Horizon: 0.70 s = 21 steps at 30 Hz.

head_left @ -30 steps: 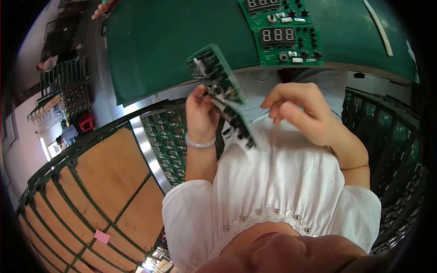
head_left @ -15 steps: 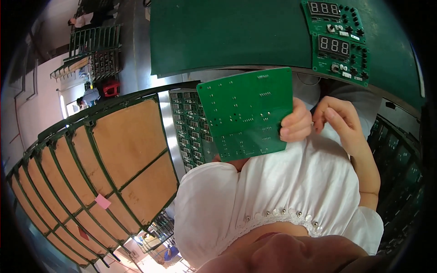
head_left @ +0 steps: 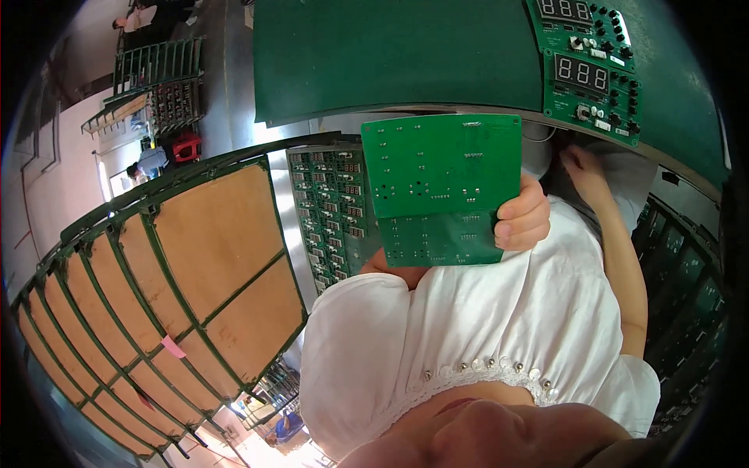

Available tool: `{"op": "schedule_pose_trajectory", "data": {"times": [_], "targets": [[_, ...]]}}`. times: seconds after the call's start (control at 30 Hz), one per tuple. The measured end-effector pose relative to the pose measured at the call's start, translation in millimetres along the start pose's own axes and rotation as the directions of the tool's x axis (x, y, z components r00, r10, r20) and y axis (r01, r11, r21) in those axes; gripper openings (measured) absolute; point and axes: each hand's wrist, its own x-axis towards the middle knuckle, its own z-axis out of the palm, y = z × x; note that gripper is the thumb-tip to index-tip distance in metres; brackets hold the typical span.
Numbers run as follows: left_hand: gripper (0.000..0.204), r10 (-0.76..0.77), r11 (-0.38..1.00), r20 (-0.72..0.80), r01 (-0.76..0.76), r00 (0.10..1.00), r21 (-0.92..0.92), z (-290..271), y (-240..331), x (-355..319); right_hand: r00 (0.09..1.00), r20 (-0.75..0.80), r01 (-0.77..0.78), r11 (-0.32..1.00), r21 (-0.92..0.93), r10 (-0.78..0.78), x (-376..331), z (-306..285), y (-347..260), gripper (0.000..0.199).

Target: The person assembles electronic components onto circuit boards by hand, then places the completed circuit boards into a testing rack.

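A green circuit board (head_left: 445,168) is held up in front of my chest, its flat side with small solder points showing. A seam crosses it below the middle. My left hand (head_left: 524,217) is closed on its right edge, the fingers wrapping round from behind; the left forearm passes behind the board. My right hand (head_left: 583,171) is lowered by my lap below the table edge, apart from the board. Its fingers are bent and partly hidden in shade, so whether they hold anything does not show. Two circuit boards with digit displays, one of them nearer (head_left: 593,97), lie on the table.
The green-topped table (head_left: 390,54) spans the far side. To the left stands a metal rack (head_left: 222,234) with brown panels; beside it, a tray (head_left: 328,210) bears rows of circuit boards. More boards stand in a dark rack (head_left: 686,288) at the right. People appear in the background.
My left hand has moved the board slightly right and turned it more upright. My right hand has gone from beside the board down and away toward my lap.
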Motion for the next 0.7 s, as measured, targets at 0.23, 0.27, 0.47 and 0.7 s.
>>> {"op": "schedule_pose_trajectory", "data": {"times": [0.23,0.27,0.47,0.7], "targets": [[0.017,0.004,1.000,0.008,-0.004,1.000,-0.012,12,0,5,0.992,0.112,0.108,0.851,-0.513,-0.058,28,24,-8,0.026],[0.017,0.003,1.000,0.003,-0.003,1.000,-0.009,13,0,5,0.991,0.107,0.125,0.850,-0.511,-0.081,32,27,0,0.026],[0.018,-0.015,1.000,0.045,0.015,0.999,-0.010,8,0,7,0.986,0.036,0.160,0.873,-0.461,-0.161,37,32,20,0.021],[0.020,-0.011,1.000,0.037,0.012,0.999,-0.009,9,-1,6,0.991,0.059,0.134,0.889,-0.438,-0.121,34,30,9,0.026]]}}
